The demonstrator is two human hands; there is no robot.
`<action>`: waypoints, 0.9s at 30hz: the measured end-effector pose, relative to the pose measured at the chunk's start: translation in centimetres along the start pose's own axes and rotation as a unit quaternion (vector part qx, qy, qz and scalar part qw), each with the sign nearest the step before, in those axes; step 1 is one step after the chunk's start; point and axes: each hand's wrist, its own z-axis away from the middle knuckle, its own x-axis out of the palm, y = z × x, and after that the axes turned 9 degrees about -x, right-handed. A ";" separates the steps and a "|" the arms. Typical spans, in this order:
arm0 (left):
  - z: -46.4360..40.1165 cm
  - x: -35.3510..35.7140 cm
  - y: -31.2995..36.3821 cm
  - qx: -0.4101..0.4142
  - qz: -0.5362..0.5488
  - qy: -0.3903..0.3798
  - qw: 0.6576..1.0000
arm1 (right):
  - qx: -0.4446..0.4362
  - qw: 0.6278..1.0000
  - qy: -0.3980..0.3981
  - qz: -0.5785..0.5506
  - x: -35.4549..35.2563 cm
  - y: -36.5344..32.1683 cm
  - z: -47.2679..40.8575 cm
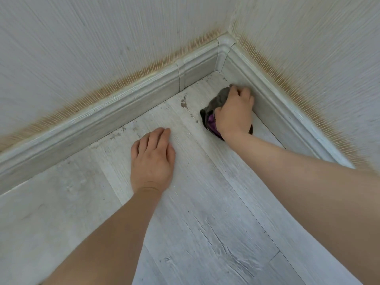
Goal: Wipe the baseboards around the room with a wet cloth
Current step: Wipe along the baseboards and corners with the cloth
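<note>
Our right hand (234, 112) squeezes the cloth (218, 99) against the right baseboard (273, 108), which runs toward us; left hand (153, 159) lies flat

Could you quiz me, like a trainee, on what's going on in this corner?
1. True or false: the left hand holds the cloth.
2. Which baseboard does the right hand press the cloth against? A) the left baseboard B) the right baseboard C) neither
3. Fill in: dark specks lie on the floor near the ____ piece where the baseboards meet.

Key: 1 false, it rests flat on the floor; 2 B; 3 corner.
</note>
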 end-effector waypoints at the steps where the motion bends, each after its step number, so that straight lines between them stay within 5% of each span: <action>1: 0.0 0.0 0.0 0.000 0.000 -0.001 1.000 | 0.003 1.000 -0.001 0.006 0.2 0.1 0.0; 7: 0.0 0.1 0.1 -0.004 -0.001 0.003 1.000 | -0.043 0.999 0.005 0.014 0.6 0.1 -1.4; 16: 0.0 0.1 0.0 -0.011 0.005 -0.004 1.000 | -0.095 0.989 -0.099 -0.056 -1.3 -0.7 -5.3; 22: 0.1 0.0 0.2 -0.013 0.010 0.004 1.000 | -0.123 0.991 0.019 0.040 -0.2 -0.4 -3.5; 27: 0.0 0.1 0.2 -0.016 0.007 -0.001 1.000 | -0.093 0.994 -0.032 0.054 0.3 -1.8 -5.8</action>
